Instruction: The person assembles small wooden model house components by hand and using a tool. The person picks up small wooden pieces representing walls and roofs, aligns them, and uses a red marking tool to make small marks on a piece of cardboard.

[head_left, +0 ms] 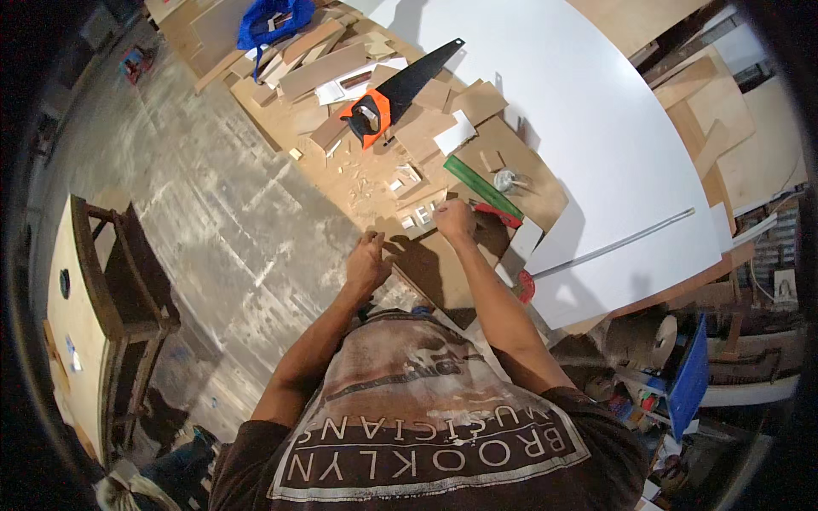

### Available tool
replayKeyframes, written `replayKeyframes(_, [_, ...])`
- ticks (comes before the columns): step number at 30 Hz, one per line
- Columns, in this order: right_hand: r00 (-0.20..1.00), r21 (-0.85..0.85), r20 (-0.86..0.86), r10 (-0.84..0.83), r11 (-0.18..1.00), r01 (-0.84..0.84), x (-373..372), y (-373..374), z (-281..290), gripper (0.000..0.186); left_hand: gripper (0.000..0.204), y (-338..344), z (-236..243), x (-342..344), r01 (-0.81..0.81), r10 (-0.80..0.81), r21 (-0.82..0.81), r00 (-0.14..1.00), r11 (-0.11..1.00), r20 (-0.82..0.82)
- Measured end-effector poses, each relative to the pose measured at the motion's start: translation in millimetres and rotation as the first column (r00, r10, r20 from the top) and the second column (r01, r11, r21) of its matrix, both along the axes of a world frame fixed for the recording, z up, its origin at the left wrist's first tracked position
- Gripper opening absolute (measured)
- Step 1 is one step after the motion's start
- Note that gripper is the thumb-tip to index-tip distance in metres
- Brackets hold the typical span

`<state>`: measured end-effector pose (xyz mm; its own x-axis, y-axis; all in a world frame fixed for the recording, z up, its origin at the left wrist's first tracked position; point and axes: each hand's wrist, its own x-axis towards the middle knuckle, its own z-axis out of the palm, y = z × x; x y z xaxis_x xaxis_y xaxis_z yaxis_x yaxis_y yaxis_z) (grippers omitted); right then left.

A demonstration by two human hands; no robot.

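Head view, so 12 o'clock is straight out in front of me. Thing to look at is the small wooden piece [419, 218] with white bits showing on it, lying on the surface [342, 180] just off my right hand [455, 220].

> Which way does it lie, and which hand's closer?

Right one, easily. From that hand the piece is at about 9 o'clock, touching my fingers or just beside them, can't tell which. Its long axis runs roughly 8 to 2, and the 2 o'clock end is the one by my right hand. From my left hand [368, 260] it's up around 2 o'clock, with a gap between.

> Holding anything?

Right's curled in narrow, but I can't tell if anything's pinched in there. Left's near the surface's edge, fingers bent, and I can't tell if it's got something either.

> What else is around?

Green strip [482, 189] between 1 and 2 o'clock from the right hand, lying 10 to 4. Some red thing [498, 214] near 3 o'clock, close by. Orange-handled saw [417, 82] further out at 11.
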<state>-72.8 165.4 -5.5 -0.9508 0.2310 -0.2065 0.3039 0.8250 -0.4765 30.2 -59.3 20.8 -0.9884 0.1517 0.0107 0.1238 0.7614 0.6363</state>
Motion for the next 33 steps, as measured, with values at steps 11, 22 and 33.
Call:
replayKeyframes(11, [1.000, 0.111, 0.021, 0.004, 0.994, -0.007, -6, -19, -1, 0.014, 0.052, -12, -7, 5, -0.062, 0.064, -0.029, 0.997, 0.998, 0.039])
replayKeyframes(22, [0.998, 0.153, 0.036, 0.045, 0.987, -0.050, -9, -19, -6, 0.014, 0.053, -13, -5, 6, -0.081, 0.082, -0.011, 0.993, 0.997, 0.088])
replayKeyframes(33, [0.831, -0.013, -0.261, 0.492, 0.859, -0.512, -16, 18, 0, 0.023, 0.056, -19, -18, 5, -0.068, 0.069, -0.018, 0.997, 0.998, 0.036])
